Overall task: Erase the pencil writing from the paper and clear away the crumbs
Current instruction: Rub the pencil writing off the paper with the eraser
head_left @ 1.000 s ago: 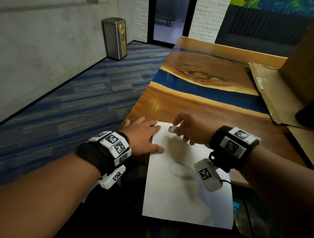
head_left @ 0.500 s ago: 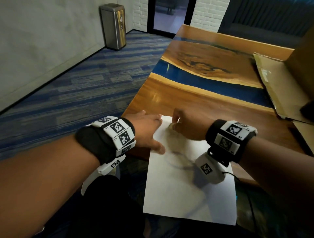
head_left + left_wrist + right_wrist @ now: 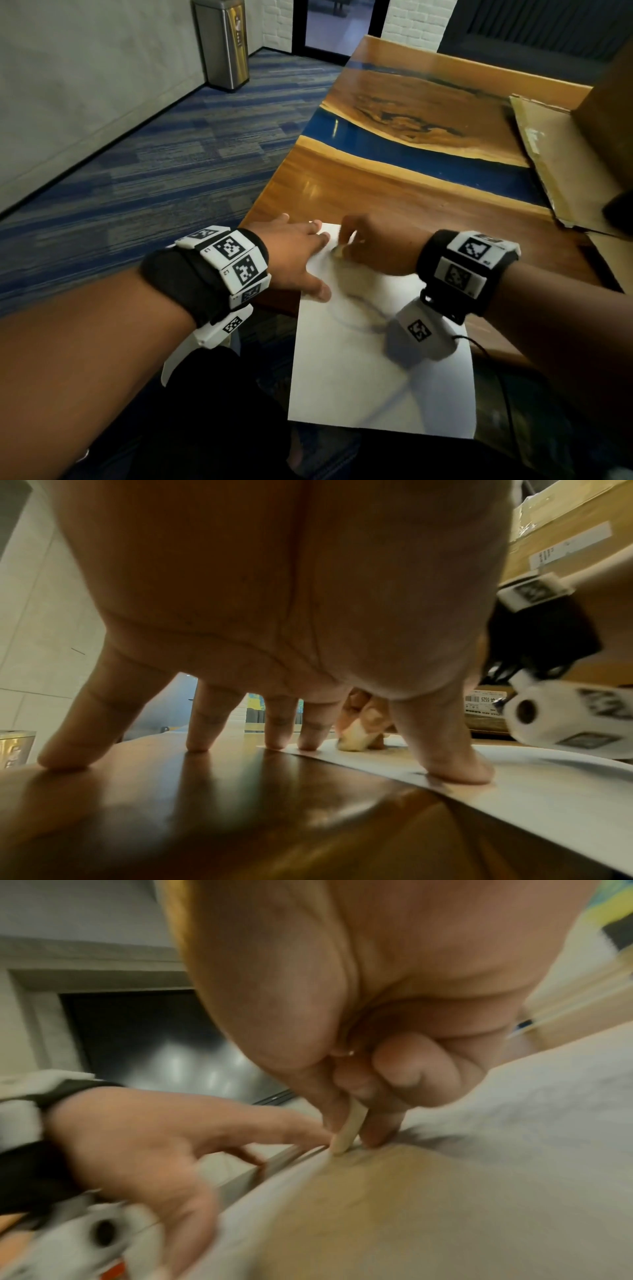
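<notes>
A person's right hand [image 3: 373, 248] pinches a pale eraser [image 3: 349, 1129] between thumb and fingers, its tip pressed to the far left corner of a white sheet of paper [image 3: 376, 377]. The left hand [image 3: 291, 253], fingers spread and straight, pins the sheet's left edge to the wooden counter [image 3: 394, 198].

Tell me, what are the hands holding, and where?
The right hand pinches a small eraser by its upper sides, its tip on the paper. The left hand holds nothing; its fingertips press the paper's edge.
</notes>
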`<act>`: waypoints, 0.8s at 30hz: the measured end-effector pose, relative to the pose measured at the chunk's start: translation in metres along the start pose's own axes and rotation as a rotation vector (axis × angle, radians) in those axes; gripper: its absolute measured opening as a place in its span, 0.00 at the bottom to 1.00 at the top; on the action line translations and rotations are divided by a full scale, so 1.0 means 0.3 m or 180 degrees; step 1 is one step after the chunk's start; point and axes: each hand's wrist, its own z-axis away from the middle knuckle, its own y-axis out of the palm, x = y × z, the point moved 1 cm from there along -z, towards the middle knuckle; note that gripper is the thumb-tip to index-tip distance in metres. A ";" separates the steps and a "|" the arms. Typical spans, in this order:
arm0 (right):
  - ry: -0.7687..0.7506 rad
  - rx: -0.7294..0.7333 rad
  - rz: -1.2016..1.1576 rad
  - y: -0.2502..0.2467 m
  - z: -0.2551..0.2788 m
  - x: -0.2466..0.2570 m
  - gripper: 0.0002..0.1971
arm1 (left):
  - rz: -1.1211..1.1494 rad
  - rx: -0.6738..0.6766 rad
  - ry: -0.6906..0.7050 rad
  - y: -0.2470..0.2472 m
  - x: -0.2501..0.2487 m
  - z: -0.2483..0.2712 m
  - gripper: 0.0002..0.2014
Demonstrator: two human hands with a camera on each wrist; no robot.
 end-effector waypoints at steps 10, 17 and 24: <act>0.0210 -0.0060 0.0194 -0.020 0.001 -0.014 0.07 | -0.0115 0.0025 0.0016 -0.002 0.004 -0.032 0.56; 0.0016 0.0150 0.0221 -0.012 0.018 -0.003 0.08 | -0.0229 -0.0116 0.0286 0.000 0.007 -0.049 0.54; -0.0203 0.0358 0.0192 0.004 0.047 0.014 0.08 | -0.0221 -0.0089 0.0284 -0.009 0.004 -0.050 0.55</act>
